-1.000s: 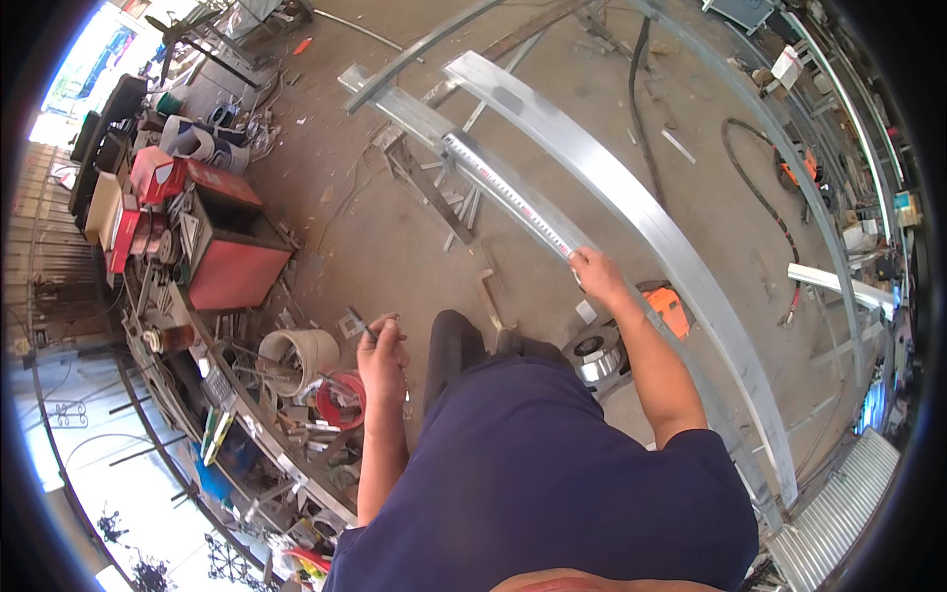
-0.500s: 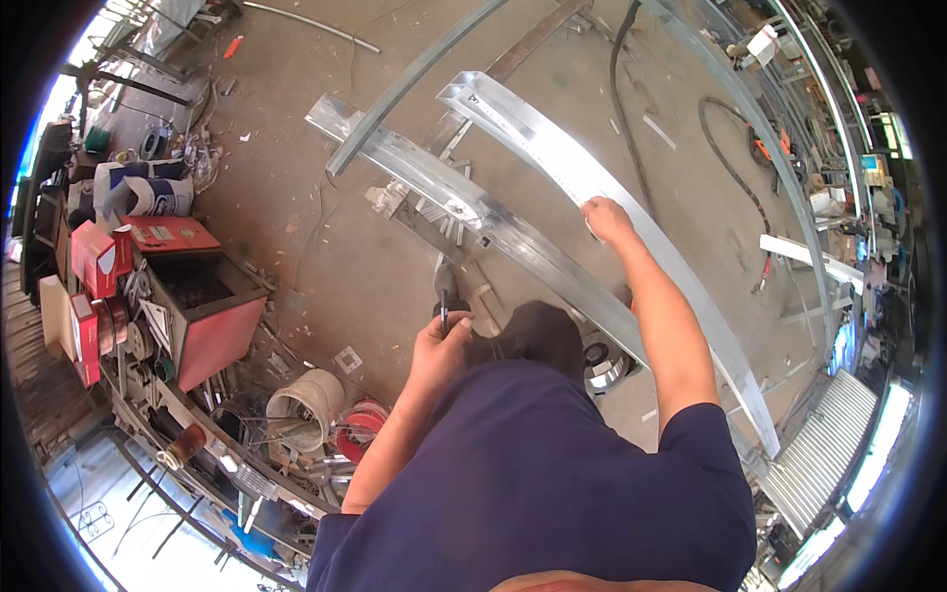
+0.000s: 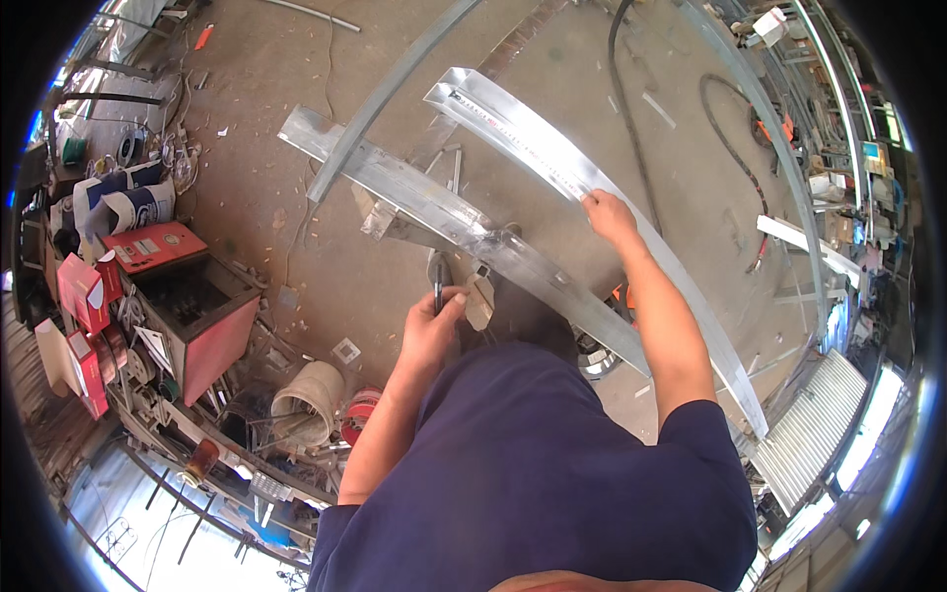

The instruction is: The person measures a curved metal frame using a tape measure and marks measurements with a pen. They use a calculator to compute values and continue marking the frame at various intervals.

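My left hand (image 3: 431,321) is closed around a dark pen (image 3: 438,286), held upright in front of my body. Out to the right, my right hand (image 3: 610,214) is closed at the near edge of a long, shiny metal channel (image 3: 674,259). A narrow marked strip, which looks like a tape measure blade (image 3: 511,133), runs along the channel from its far end to my right fingers. Those fingers hide most of what they hold. Between my hands, a duller metal beam (image 3: 419,186) lies diagonally, with a grey bar (image 3: 380,104) across its far part.
At the left stand an open red metal box (image 3: 219,340), red cartons (image 3: 81,296) and sacks (image 3: 138,205). A bucket (image 3: 321,385) and a red spool (image 3: 362,407) sit lower left. Dark cables (image 3: 725,133) cross the floor to the right, near a curved metal bar (image 3: 784,138).
The view has shifted slightly. My right hand stays at the channel's near edge and has turned a little. My left hand still holds the pen, a little lower and further left.
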`<state>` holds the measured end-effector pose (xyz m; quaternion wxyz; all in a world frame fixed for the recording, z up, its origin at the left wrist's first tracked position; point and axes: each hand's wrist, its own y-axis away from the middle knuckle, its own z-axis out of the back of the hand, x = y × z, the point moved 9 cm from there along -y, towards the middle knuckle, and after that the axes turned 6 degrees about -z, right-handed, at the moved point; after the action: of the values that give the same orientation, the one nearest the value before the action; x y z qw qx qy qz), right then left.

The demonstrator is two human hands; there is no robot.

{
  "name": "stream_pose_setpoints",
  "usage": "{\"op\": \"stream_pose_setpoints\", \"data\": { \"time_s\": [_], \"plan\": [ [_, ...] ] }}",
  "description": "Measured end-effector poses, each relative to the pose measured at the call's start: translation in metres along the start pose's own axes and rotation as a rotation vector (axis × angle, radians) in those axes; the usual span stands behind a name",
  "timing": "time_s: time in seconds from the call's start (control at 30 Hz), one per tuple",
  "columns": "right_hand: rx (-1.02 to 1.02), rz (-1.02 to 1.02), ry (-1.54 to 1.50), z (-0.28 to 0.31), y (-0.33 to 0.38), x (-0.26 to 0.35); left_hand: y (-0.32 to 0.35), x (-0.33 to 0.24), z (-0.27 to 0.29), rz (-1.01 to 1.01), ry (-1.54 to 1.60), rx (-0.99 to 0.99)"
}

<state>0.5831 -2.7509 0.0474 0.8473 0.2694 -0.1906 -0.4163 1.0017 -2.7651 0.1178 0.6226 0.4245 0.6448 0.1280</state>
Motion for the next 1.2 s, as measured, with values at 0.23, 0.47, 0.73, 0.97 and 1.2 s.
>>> {"op": "stream_pose_setpoints", "data": {
  "time_s": [0.23, 0.47, 0.73, 0.97, 1.2],
  "plan": [
    [-0.247, 0.04, 0.03, 0.007, 0.018, -0.035, -0.097, -0.106, -0.101, -0.693, -0.788, 0.011],
    [-0.313, 0.157, -0.034, 0.002, 0.013, -0.041, -0.213, -0.088, -0.196, -0.731, -1.113, 0.045],
    [-0.423, 0.356, -0.164, 0.031, 0.006, -0.035, -0.246, -0.073, -0.211, -0.556, -1.192, 0.038],
    [-0.413, 0.473, -0.103, 0.034, -0.003, 0.001, -0.25, -0.072, -0.212, -0.453, -1.201, -0.03],
    [-0.203, 0.36, -0.368, 0.026, -0.024, 0.023, -0.252, -0.066, -0.212, -0.438, -1.173, -0.018]
  ]
}}
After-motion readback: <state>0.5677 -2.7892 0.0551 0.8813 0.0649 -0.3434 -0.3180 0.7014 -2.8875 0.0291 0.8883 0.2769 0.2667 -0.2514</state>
